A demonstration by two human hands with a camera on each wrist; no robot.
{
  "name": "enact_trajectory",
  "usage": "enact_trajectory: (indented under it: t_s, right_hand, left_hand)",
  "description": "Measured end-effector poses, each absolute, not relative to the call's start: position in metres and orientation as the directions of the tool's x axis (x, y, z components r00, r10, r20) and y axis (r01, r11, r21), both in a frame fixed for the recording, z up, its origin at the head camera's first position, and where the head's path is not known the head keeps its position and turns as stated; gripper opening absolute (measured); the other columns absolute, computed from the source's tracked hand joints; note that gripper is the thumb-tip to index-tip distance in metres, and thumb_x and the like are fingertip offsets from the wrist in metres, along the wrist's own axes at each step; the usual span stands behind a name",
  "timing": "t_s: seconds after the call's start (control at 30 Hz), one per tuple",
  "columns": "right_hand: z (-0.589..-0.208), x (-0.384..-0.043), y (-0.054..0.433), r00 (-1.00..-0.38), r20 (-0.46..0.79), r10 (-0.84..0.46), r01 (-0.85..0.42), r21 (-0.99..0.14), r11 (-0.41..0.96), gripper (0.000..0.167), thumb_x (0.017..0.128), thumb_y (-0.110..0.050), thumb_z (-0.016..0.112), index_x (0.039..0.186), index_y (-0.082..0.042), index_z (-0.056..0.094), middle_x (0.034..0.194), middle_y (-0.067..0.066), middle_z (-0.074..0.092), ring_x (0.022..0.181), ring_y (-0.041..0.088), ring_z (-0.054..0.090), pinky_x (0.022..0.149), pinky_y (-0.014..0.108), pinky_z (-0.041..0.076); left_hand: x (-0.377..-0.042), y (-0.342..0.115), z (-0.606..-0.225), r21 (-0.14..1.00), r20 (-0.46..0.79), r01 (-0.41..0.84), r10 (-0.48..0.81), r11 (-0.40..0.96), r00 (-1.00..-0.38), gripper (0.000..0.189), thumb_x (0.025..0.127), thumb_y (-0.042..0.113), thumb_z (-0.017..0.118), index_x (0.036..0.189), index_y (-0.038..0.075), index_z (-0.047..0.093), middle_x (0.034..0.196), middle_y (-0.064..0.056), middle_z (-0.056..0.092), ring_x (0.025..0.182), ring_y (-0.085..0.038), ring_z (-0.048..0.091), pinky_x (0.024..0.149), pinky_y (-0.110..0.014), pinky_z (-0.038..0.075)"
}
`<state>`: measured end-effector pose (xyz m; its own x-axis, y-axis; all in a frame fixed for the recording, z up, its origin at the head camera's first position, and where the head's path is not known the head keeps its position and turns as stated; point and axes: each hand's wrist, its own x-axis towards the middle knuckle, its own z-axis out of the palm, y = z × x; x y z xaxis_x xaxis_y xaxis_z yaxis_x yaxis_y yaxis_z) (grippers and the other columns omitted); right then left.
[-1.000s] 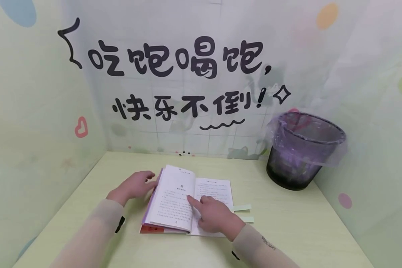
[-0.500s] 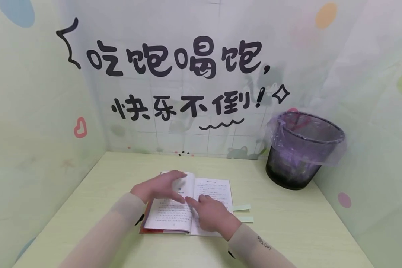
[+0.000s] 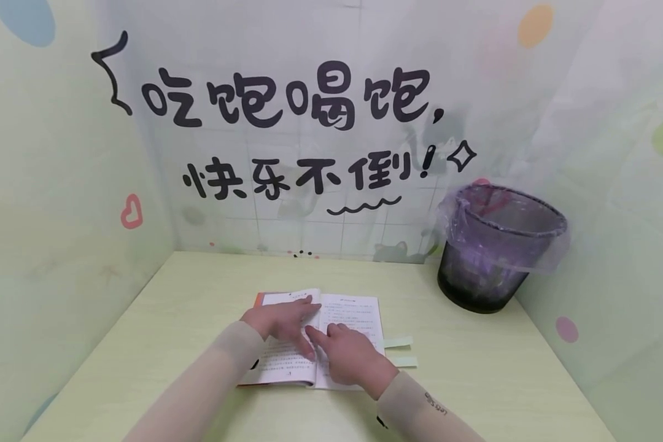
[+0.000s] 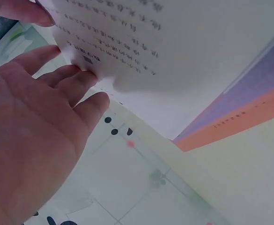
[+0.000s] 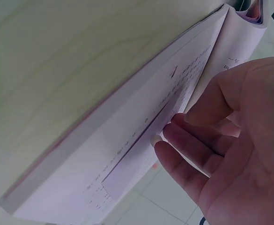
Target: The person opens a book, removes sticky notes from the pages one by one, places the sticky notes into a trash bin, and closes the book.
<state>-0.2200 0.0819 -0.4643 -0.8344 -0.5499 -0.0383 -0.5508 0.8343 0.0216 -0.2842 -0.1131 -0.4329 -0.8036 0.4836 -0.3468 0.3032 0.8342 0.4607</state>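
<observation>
An open book [image 3: 350, 311] with printed pages lies on the table. My left hand [image 3: 282, 320] rests on the left page beside the gutter, its fingers spread. In the left wrist view the left hand [image 4: 38, 122] has its fingertips on the printed page [image 4: 137, 70]. My right hand [image 3: 353, 355] lies over the right page, its index finger extended to the gutter. Relaxed, bent fingers of the right hand [image 5: 221, 140] touch a pale strip [image 5: 139, 150] on the page in the right wrist view. Two pale green tabs [image 3: 399, 342] stick out from the book's right edge.
A dark bin [image 3: 480, 279] with a translucent purple liner stands at the table's back right. Printed fabric walls [image 3: 210, 236] enclose the pale table [image 3: 199, 276] at the back and both sides.
My left hand has moved right from the book's left edge, across the left page to the gutter. The raised left-hand leaves now lie lower. My right hand has barely moved.
</observation>
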Motion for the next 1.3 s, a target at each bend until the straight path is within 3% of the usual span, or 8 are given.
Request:
enact_trajectory:
  t_s: [0.23, 0.47, 0.6, 0.7, 0.8, 1.07, 1.3]
  right_hand:
    - [-0.468, -0.222, 0.082, -0.825, -0.028, -0.564, -0.565, 0.042, 0.824, 0.086, 0.09, -0.02, 0.082, 0.168, -0.033, 0.046, 0.123, 0.005, 0.07, 0.107, 0.018, 0.066, 0.081, 0.035, 0.063]
    - [-0.468, -0.223, 0.084, -0.83, -0.035, -0.557, -0.558, 0.011, 0.83, 0.085, 0.089, -0.016, 0.082, 0.166, -0.033, 0.05, 0.12, 0.005, 0.07, 0.105, 0.018, 0.066, 0.08, 0.035, 0.062]
    - [-0.467, -0.222, 0.086, -0.841, -0.068, -0.536, -0.534, -0.045, 0.844, 0.079, 0.092, -0.014, 0.08, 0.165, -0.028, 0.052, 0.136, 0.007, 0.072, 0.124, 0.023, 0.07, 0.098, 0.04, 0.064]
    - [-0.464, -0.223, 0.089, -0.848, -0.094, -0.522, -0.511, -0.118, 0.851, 0.074, 0.094, -0.011, 0.076, 0.163, -0.022, 0.054, 0.149, 0.008, 0.069, 0.141, 0.028, 0.065, 0.115, 0.044, 0.057]
    - [-0.464, -0.226, 0.095, -0.843, -0.093, -0.53, -0.506, -0.199, 0.839, 0.068, 0.096, -0.007, 0.07, 0.162, -0.016, 0.055, 0.155, 0.009, 0.066, 0.147, 0.031, 0.061, 0.123, 0.046, 0.051]
    - [-0.456, -0.241, 0.131, -0.846, 0.022, -0.533, -0.512, -0.315, 0.799, 0.047, 0.103, -0.011, 0.066, 0.15, -0.007, 0.064, 0.145, 0.013, 0.072, 0.141, 0.033, 0.065, 0.119, 0.053, 0.054]
    - [-0.448, -0.244, 0.16, -0.894, -0.004, -0.449, -0.42, -0.348, 0.839, 0.041, 0.102, -0.015, 0.073, 0.141, -0.008, 0.07, 0.145, 0.013, 0.07, 0.138, 0.034, 0.066, 0.118, 0.055, 0.055]
  left_hand:
    - [-0.279, -0.106, -0.431, 0.414, -0.348, 0.308, 0.461, 0.857, -0.816, 0.12, 0.075, 0.055, 0.1, 0.172, 0.021, 0.039, 0.185, -0.012, 0.02, 0.171, -0.036, 0.021, 0.135, -0.063, 0.028]
    - [-0.281, -0.103, -0.435, 0.425, -0.343, 0.298, 0.457, 0.855, -0.821, 0.136, 0.073, 0.054, 0.1, 0.176, 0.01, 0.023, 0.186, -0.014, 0.015, 0.172, -0.035, 0.016, 0.139, -0.056, 0.022]
    - [-0.282, -0.102, -0.439, 0.42, -0.331, 0.318, 0.47, 0.85, -0.818, 0.137, 0.071, 0.052, 0.101, 0.175, 0.008, 0.024, 0.185, -0.017, 0.012, 0.171, -0.039, 0.02, 0.138, -0.055, 0.025]
    - [-0.282, -0.101, -0.44, 0.403, -0.324, 0.33, 0.47, 0.853, -0.821, 0.137, 0.07, 0.053, 0.101, 0.175, 0.008, 0.026, 0.185, -0.018, 0.014, 0.169, -0.041, 0.024, 0.137, -0.055, 0.028]
    - [-0.282, -0.1, -0.44, 0.394, -0.323, 0.331, 0.466, 0.857, -0.824, 0.137, 0.07, 0.055, 0.101, 0.175, 0.008, 0.027, 0.184, -0.017, 0.016, 0.169, -0.041, 0.026, 0.137, -0.054, 0.028]
    - [-0.282, -0.097, -0.438, 0.425, -0.322, 0.292, 0.444, 0.857, -0.836, 0.138, 0.069, 0.053, 0.101, 0.175, 0.009, 0.025, 0.184, -0.017, 0.016, 0.17, -0.039, 0.023, 0.138, -0.055, 0.025]
    - [-0.283, -0.1, -0.441, 0.448, -0.327, 0.266, 0.434, 0.854, -0.84, 0.147, 0.066, 0.052, 0.101, 0.176, 0.004, 0.017, 0.184, -0.019, 0.012, 0.171, -0.037, 0.019, 0.14, -0.051, 0.02]
